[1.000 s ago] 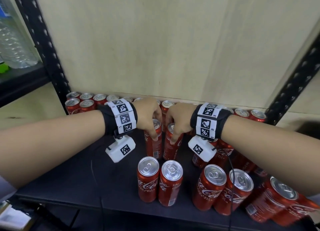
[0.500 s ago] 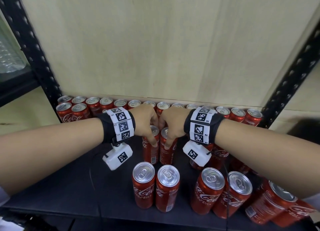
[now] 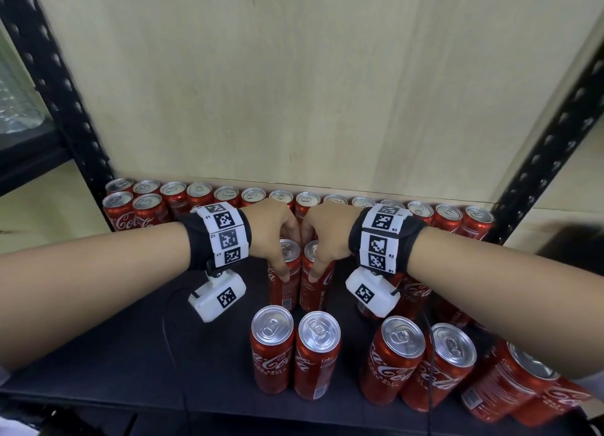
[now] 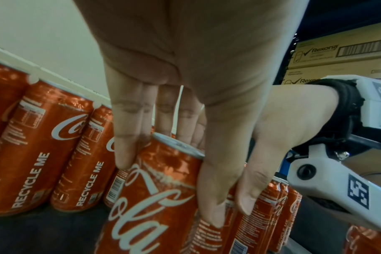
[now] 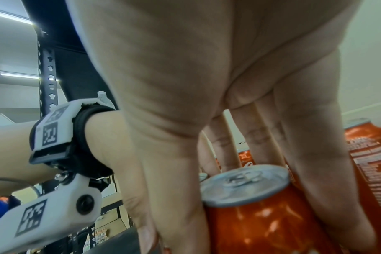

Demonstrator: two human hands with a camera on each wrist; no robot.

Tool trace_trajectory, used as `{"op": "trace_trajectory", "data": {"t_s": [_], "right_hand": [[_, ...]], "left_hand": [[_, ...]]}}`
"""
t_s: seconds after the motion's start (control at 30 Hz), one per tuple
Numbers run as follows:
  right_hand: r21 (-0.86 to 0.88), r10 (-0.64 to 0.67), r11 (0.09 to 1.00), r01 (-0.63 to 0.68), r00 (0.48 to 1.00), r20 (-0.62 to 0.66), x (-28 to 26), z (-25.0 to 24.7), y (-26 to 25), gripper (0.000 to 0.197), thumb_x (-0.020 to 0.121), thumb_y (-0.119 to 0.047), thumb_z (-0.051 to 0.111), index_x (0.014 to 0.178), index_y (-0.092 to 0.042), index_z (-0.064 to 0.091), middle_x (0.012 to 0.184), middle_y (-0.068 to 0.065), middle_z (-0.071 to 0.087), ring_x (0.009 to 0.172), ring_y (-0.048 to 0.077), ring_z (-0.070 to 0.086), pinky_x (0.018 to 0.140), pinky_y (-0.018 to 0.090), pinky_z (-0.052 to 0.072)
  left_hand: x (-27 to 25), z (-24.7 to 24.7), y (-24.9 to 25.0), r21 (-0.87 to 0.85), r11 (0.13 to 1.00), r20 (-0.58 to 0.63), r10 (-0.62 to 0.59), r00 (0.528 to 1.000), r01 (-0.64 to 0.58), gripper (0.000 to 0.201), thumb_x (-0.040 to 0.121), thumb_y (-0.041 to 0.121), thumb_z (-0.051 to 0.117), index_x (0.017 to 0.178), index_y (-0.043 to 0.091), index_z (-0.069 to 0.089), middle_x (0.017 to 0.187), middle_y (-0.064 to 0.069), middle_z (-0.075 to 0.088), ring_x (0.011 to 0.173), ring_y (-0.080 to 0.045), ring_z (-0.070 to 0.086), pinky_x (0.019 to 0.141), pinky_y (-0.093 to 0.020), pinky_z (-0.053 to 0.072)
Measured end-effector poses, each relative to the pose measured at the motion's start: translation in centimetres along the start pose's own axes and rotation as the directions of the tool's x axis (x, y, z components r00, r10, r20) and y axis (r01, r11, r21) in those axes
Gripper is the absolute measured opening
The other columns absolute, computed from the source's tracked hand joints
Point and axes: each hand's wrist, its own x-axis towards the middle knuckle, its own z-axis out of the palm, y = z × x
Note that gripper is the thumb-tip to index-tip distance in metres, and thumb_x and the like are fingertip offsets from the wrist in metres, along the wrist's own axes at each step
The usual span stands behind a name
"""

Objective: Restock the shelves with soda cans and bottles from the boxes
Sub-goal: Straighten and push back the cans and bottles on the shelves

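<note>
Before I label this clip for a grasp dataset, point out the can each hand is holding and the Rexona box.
Left hand's Coca-Cola can point(image 4: 154, 202), left wrist view, on the white logo script.
Right hand's Coca-Cola can point(image 5: 246, 182), right wrist view, on its silver lid.
Rexona box point(image 4: 337, 51), left wrist view, on its printed side.

Can row point(image 3: 294, 198) behind can pairs point(image 3: 295, 354)

A shop stockroom or store aisle — black slotted metal shelving uprights point(image 3: 58, 86) carry a dark shelf board point(image 3: 98, 354) packed with rows of red cola cans point(image 3: 225, 195), and stacked Rexona cartons point(image 4: 342, 51) with barcodes stand nearby under strip ceiling lights point(image 5: 17, 74).
</note>
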Motion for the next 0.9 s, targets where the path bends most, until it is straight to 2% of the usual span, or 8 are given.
{"op": "trace_trajectory", "data": {"t_s": [0.1, 0.23, 0.33, 0.43, 0.63, 0.9], "right_hand": [[-0.011, -0.005, 1.0, 0.005, 1.0, 0.031, -0.1, -0.22, 0.01, 0.064, 0.058, -0.045, 0.094, 0.113, -0.024, 0.072, 0.098, -0.006, 0.071, 0.087, 0.012, 0.065, 0.066, 0.023, 0.051], [-0.017, 0.003, 1.0, -0.003, 1.0, 0.027, -0.25, -0.31, 0.08, 0.066, 0.059, -0.044, 0.094, 0.117, -0.024, 0.07, 0.099, -0.006, 0.071, 0.088, 0.012, 0.065, 0.062, 0.021, 0.048], [-0.024, 0.01, 1.0, -0.01, 1.0, 0.028, -0.31, -0.23, 0.07, 0.065, 0.059, -0.044, 0.094, 0.116, -0.024, 0.071, 0.094, -0.007, 0.07, 0.08, 0.009, 0.062, 0.059, 0.02, 0.047], [-0.015, 0.018, 1.0, -0.018, 0.999, 0.027, -0.26, -0.3, 0.01, 0.066, 0.059, -0.043, 0.094, 0.117, -0.025, 0.069, 0.085, -0.012, 0.064, 0.072, 0.002, 0.057, 0.055, 0.019, 0.043], [-0.023, 0.025, 0.999, -0.024, 0.999, 0.041, -0.29, -0.42, -0.2, 0.069, 0.059, -0.043, 0.094, 0.12, -0.026, 0.068, 0.089, -0.012, 0.064, 0.075, 0.004, 0.058, 0.057, 0.019, 0.044], [0.006, 0.046, 0.999, -0.047, 0.997, 0.069, -0.41, -0.68, -0.44, 0.069, 0.057, -0.043, 0.095, 0.118, -0.027, 0.067, 0.095, -0.009, 0.068, 0.081, 0.006, 0.062, 0.061, 0.02, 0.048]], "left_hand": [[-0.07, 0.17, -0.08, -0.008, 1.0, -0.022, 0.002, 1.0, -0.002, 0.055, 0.053, 0.041, 0.098, 0.102, 0.028, 0.076, 0.083, 0.02, 0.071, 0.077, 0.004, 0.066, 0.068, -0.015, 0.053], [-0.23, 0.38, -0.21, -0.033, 0.999, -0.03, -0.002, 1.0, 0.001, 0.055, 0.054, 0.04, 0.098, 0.103, 0.028, 0.076, 0.08, 0.022, 0.069, 0.075, 0.006, 0.065, 0.066, -0.014, 0.051], [-0.27, 0.52, -0.29, -0.046, 0.999, -0.042, -0.008, 0.999, 0.006, 0.057, 0.054, 0.04, 0.098, 0.104, 0.028, 0.076, 0.082, 0.022, 0.069, 0.075, 0.007, 0.064, 0.066, -0.014, 0.049], [-0.22, 0.58, -0.29, -0.046, 0.999, -0.044, -0.009, 0.999, 0.007, 0.057, 0.054, 0.041, 0.098, 0.105, 0.028, 0.075, 0.088, 0.019, 0.071, 0.079, 0.002, 0.066, 0.069, -0.018, 0.053], [-0.26, 0.88, -0.99, -0.058, 0.998, -0.103, -0.029, 0.994, 0.024, 0.061, 0.053, 0.049, 0.096, 0.106, 0.029, 0.075, 0.093, 0.019, 0.07, 0.082, 0.003, 0.064, 0.067, -0.018, 0.048], [-0.14, 0.74, -0.92, -0.022, 1.0, -0.073, -0.017, 0.997, 0.016, 0.063, 0.055, 0.05, 0.095, 0.11, 0.029, 0.073, 0.096, 0.017, 0.069, 0.083, 0.002, 0.063, 0.066, -0.018, 0.048]]}}
